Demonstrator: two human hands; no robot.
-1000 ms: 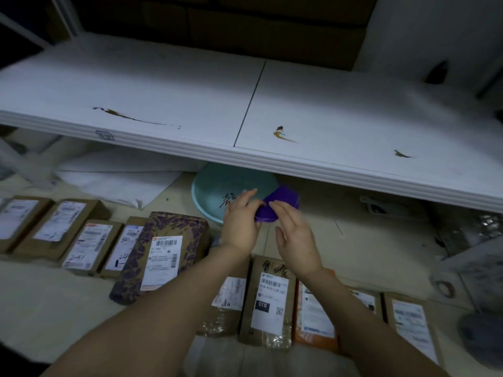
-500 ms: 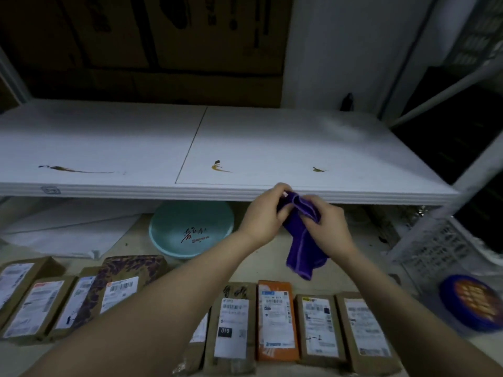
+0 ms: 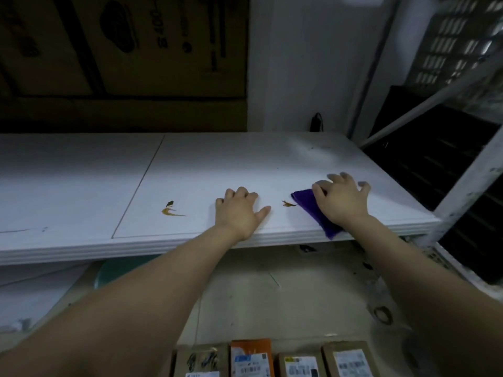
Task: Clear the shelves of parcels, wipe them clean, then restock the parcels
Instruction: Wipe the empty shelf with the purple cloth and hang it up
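Observation:
A white shelf board (image 3: 81, 186) runs across the view with no parcels on it. A purple cloth (image 3: 313, 210) lies flat near its front right edge, one corner hanging over the edge. My right hand (image 3: 341, 202) presses down on the cloth with fingers spread. My left hand (image 3: 239, 210) rests palm down on the bare shelf to the left of the cloth, fingers curled. A small brown stain (image 3: 288, 204) sits between my hands, and a larger one (image 3: 171, 210) lies further left. Several labelled parcels (image 3: 299, 360) lie in a row on the floor below.
A teal basin (image 3: 119, 268) shows under the shelf at the left. A white shelf upright (image 3: 468, 186) stands at the right end. Cardboard boxes (image 3: 122, 50) stand behind the shelf. A tape roll (image 3: 382, 314) lies on the floor at the right.
Both hands held the cloth in front of the shelf edge. The right hand has carried it up onto the shelf and laid it flat. The left hand let go and rests on the board.

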